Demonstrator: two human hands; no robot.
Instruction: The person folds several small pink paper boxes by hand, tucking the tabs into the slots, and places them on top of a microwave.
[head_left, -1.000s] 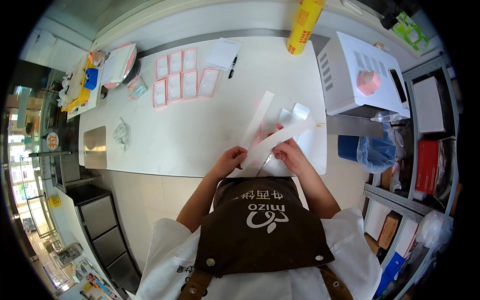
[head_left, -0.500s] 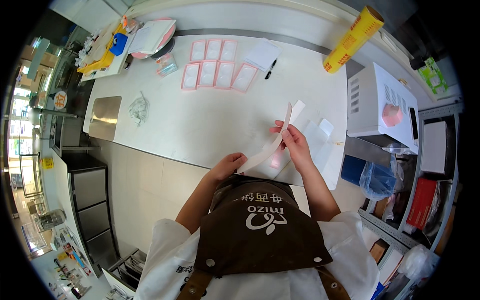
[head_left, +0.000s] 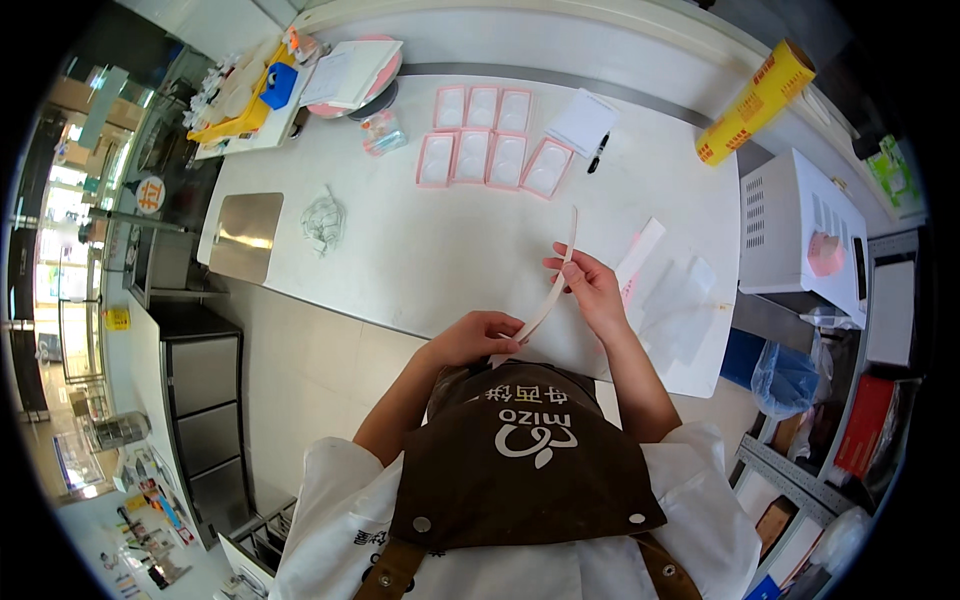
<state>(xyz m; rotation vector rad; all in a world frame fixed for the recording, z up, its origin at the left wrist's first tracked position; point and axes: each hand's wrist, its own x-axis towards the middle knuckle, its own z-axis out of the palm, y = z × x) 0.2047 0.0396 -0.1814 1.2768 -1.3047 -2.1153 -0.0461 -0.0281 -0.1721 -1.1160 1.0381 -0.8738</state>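
the pale strip (head_left: 554,293) is probably light, bendy and easily creased, so hold its edges gently; left hand (head_left: 478,338) pinches the lower end, right hand (head_left: 594,290) the middle, fingers (head_left: 581,257) closed.

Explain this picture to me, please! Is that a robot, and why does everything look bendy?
No robot here: those are a person's own bare left hand and right hand. The camera sits on the person's head, looking down. Its very wide lens bends straight edges.

The hands hold a thin, pale strip between them. On the white table lie seven pink-edged trays, some paper, a black pen and a shiny metal sheet.
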